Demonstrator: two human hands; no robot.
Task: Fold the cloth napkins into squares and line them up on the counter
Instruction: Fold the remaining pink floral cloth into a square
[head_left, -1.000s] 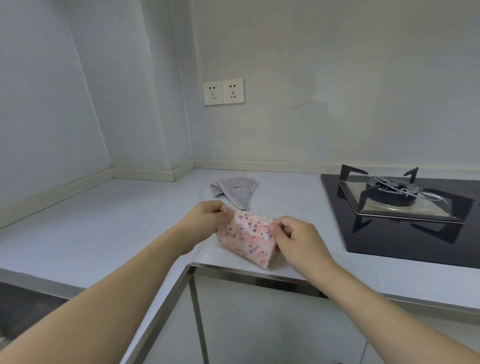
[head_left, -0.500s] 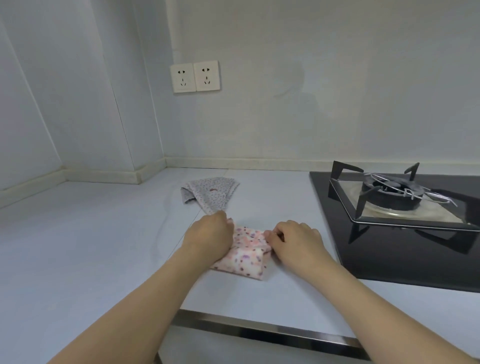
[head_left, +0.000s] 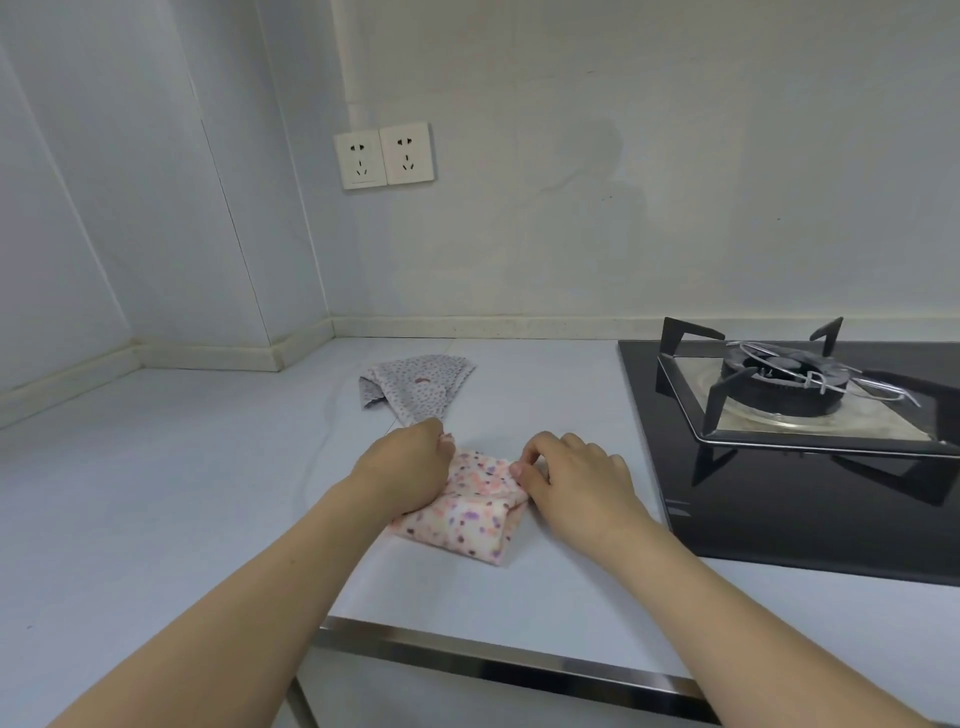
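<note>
Pink cotton, dotted in purple, orange and brown: the napkin (head_left: 467, 512) lies folded on the counter (head_left: 156, 493) between my two hands, well short of the steel front edge. Its left side is hidden under my left hand (head_left: 402, 467), and its far right corner under my right hand (head_left: 576, 480), so I cannot make out its full outline; the near part shows a fold lapped over toward the right.

My left hand is curled, knuckles up, resting on the cloth's left edge. The fingertips are tucked out of sight at the far corner, where they seem to pinch the fabric, though the grip itself is hidden. My right hand sits on the counter just beside the napkin, fingers bent, with thumb and forefinger nipping the far right corner. Both forearms reach in from the bottom of the view and are cut off there.

Beyond my left hand a grey napkin (head_left: 413, 387) lies rumpled on the counter, its near tip hidden behind my knuckles; I cannot tell whether it touches the pink one. To the right is the black hob (head_left: 779, 499), cut off at the frame edge, with a burner (head_left: 784, 387) and thin wire lying over it. Two sockets (head_left: 384, 155) are on the wall.
</note>
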